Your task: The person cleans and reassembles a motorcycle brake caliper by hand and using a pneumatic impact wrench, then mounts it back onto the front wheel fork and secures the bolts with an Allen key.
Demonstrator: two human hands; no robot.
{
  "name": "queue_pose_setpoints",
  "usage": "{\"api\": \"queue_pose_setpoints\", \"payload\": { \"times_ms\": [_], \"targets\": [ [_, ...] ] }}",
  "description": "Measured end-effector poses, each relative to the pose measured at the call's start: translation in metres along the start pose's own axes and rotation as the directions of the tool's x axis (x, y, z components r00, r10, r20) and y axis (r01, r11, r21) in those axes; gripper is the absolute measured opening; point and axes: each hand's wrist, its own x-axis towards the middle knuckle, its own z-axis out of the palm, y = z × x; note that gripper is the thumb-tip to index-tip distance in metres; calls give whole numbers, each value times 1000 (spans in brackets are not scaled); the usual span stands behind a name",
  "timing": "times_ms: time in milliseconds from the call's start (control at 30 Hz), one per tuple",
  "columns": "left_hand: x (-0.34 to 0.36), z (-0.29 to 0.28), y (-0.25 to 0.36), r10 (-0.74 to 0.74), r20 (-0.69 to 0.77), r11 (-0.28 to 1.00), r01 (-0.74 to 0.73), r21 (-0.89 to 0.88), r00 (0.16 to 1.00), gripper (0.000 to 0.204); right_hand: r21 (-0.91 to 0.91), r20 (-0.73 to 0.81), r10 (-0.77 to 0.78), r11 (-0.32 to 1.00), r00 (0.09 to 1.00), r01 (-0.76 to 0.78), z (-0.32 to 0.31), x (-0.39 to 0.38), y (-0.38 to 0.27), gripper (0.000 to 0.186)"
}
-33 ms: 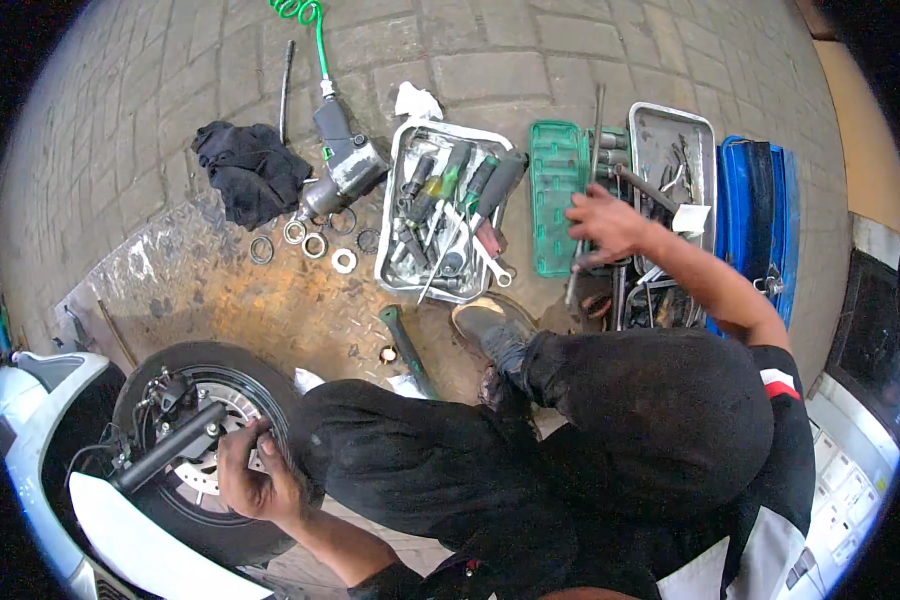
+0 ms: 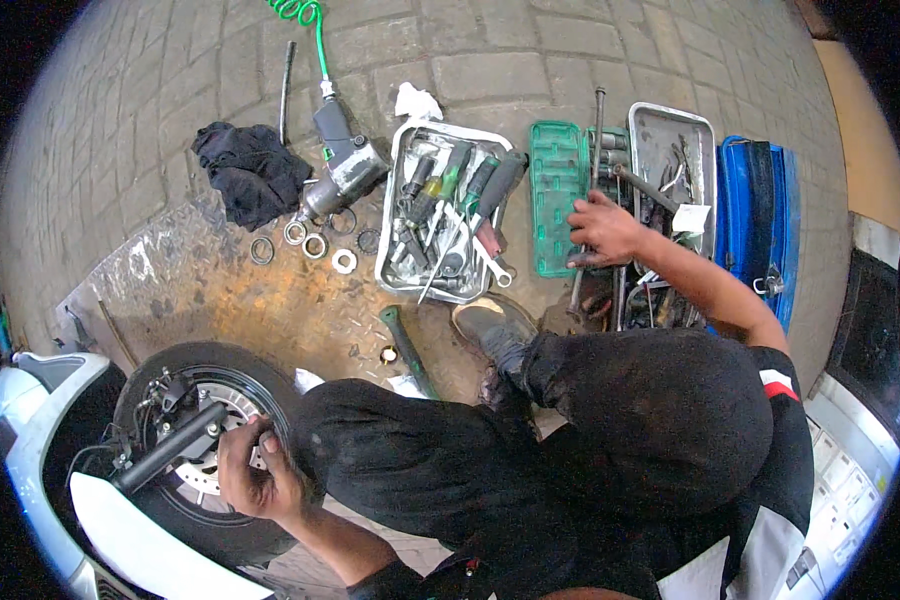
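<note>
My right hand reaches over the tools at the right, its fingers curled round a long metal rod. The rod's lower end comes out below the hand, near the ground. Beside it lies an open green socket case, partly covered by the hand. At the lower left, my left hand is closed, fingers curled, in front of a scooter's front wheel and brake disc. Whether it holds anything small is hidden.
A metal tray of screwdrivers and wrenches stands mid-ground. Left of it lie an impact wrench, bearings and rings, and a black cloth. A second tray and a blue toolbox stand right. A green-handled tool lies near my foot.
My right hand has shifted slightly, and the rod's lower end has moved a little toward me and right. The left hand stays in nearly the same place.
</note>
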Motion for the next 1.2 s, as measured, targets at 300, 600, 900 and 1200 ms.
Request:
{"api": "queue_pose_setpoints", "payload": {
  "times_ms": [300, 600, 900, 1200],
  "targets": [
    [22, 34, 20, -51, 56, 994, 56, -96, 997, 11, 190, -572, 230, 971, 788, -146, -7, 51, -25, 38],
    [13, 27, 12, -166, -13, 978, 163, -131, 986, 15, 837, 34, 667, 388, 744, -386, 67, 122, -45, 50],
    [12, 23, 13, -181, -11, 978, 179, -111, 983, 11, 894, -11, 534, 384, 845, -231, 33, 135, -81, 27],
    [15, 28, 13, -148, 29, 978, 151, -141, 988, 16, 985, 164, 647, -72, 745, -155, 65, 113, -120, 35]
  ]
}}
